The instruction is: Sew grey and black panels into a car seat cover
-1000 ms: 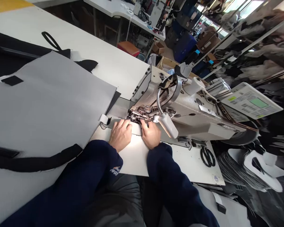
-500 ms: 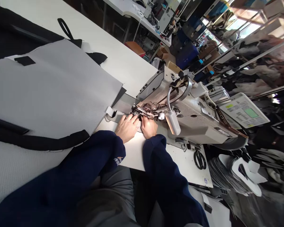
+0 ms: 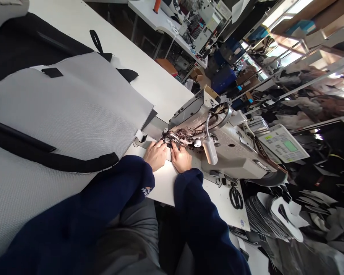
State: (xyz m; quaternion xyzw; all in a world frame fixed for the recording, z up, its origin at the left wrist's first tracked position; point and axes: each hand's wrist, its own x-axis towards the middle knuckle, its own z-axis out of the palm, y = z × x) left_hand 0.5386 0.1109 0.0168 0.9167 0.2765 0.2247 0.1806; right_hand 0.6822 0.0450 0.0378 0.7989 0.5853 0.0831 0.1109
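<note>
1. At your far left, a large light-grey panel of woven-looking fabric [image 3: 103,99] lies spread out, with a long, padded black strip [image 3: 80,165] curving along it.
2. Your left arm, in a navy-blue fabric sleeve with pale embroidery near the cuff [image 3: 103,198], slants up from the lower left, passing in front of the panel's near edge.
3. Your left hand [image 3: 155,156] is back-up and low, its fingers close together and angled toward the metal stitching parts [image 3: 168,139]. You have the fingertips right beside those parts; whether they pinch anything, I cannot tell.
4. Between your hands, just in front of the stitching parts, is a small, flat, pale piece of material [image 3: 168,156], partly covered by your fingers. It is over the white, smooth-topped table [image 3: 163,187].
5. Your right hand [image 3: 182,158] is also back-up, its thumb and fingers bent forward beside the pale piece. The gap between your two hands is narrow. Its grip is too hidden to tell.
6. Your right arm, in a matching navy sleeve [image 3: 203,217], runs up from the lower right, so your forearms converge.
7. Right of that hand stand a white, tube-shaped lamp [image 3: 210,151] and the beige metal sewing machine [image 3: 232,160].
</note>
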